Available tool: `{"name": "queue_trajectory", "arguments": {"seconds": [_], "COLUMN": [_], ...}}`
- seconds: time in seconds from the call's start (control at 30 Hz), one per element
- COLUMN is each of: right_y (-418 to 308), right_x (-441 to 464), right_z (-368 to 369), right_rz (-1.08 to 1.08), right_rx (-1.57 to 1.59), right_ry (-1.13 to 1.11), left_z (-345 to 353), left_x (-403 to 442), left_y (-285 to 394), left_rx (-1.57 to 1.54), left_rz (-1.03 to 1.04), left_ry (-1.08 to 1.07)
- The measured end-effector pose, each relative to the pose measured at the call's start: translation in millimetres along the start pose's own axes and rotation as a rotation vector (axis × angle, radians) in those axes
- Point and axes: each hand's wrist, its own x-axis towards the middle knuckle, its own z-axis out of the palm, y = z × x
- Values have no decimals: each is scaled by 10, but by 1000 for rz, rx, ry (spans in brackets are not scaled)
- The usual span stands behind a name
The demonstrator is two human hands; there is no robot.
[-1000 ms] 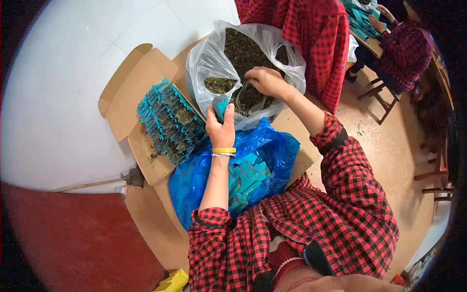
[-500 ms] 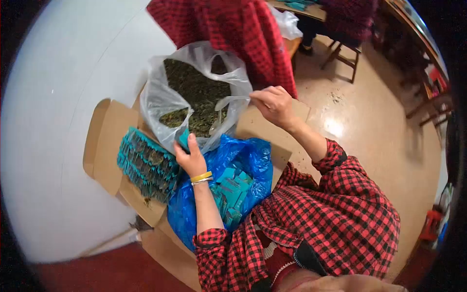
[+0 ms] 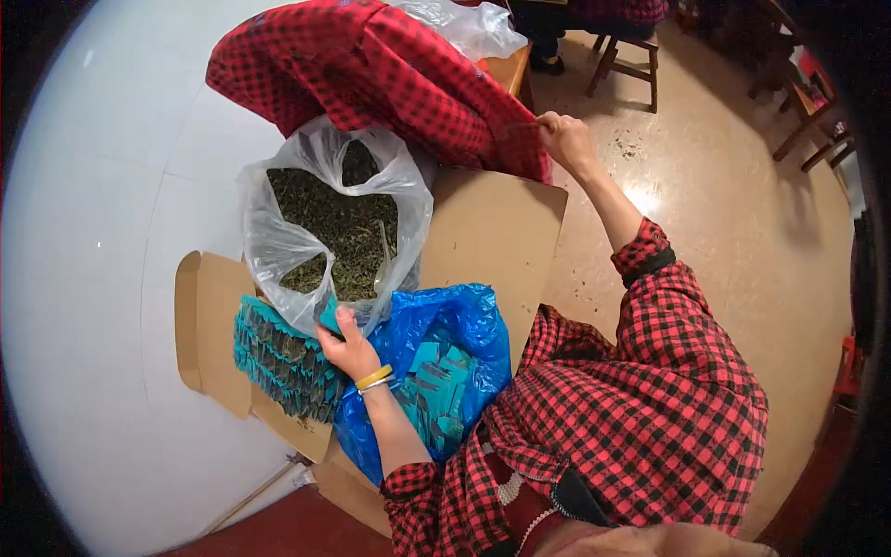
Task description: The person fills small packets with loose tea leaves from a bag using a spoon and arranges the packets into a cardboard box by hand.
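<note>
My left hand (image 3: pixel 351 347) pinches a small teal packet (image 3: pixel 330 316) between thumb and fingers, at the near rim of a clear plastic bag (image 3: pixel 413 209). Dark, dried loose leaves (image 3: pixel 339 221) fill the bag, and a pale narrow strip lies against them. Out to the right, my right hand (image 3: pixel 568 145) has its fingers pinched together at the edge of a red checked cloth (image 3: pixel 445 97). A faint see-through thing seems to run left from those fingertips, too blurred to name. Beneath my left wrist, a blue plastic bag (image 3: pixel 483 316) holds many flat teal packets (image 3: pixel 436 381).
Rows of filled teal packets (image 3: pixel 278 357) stand in an open cardboard box (image 3: pixel 209 306) on the left. A cardboard flap (image 3: pixel 487 227) spreads right of the clear bag. Wooden stool (image 3: pixel 631 72) and another person are at the back. Crumbs (image 3: pixel 627 146) dot the floor.
My right hand has moved away from the clear bag, up and right, to the cloth's edge. The left hand keeps the teal packet at the bag's rim. The whole view has shifted.
</note>
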Motion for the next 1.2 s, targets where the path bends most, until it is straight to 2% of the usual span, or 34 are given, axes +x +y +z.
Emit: {"name": "queue_trajectory", "arguments": {"seconds": [0.07, 0.17, 0.33, 0.57, 0.87, 1.0, 1.1, 1.2], "right_y": [69, 88, 171, 351, 662, 546, 365, 296], "right_x": [1, -138, -132, -43, -370, -457, -369, -292], "right_z": [70, 316, 725, 1088, 1475, 1412, 1325, 1319], "right_rz": [-8, -147, -163, -468, -456, -368, -448, -565], "right_rx": [-26, -69, -32, -3, -28, 29, 135, 86], "right_ry": [18, -2, -40, -7, -49, -111, 188, 63], "left_z": [4, 19, -27, -67, -31, -28, 15, 46], "left_x": [-5, -7, -28, -86, -130, -126, -130, -120], "left_y": [-10, -31, 43, -47, 71, 93, 106, 114], "left_rx": [3, -9, 115, 159, 103, 80, 72, 96], "left_rz": [-5, -19, -90, -98, -156, -157, -155, -156], "left_ry": [7, 27, -35, -46, 36, 72, 89, 90]}}
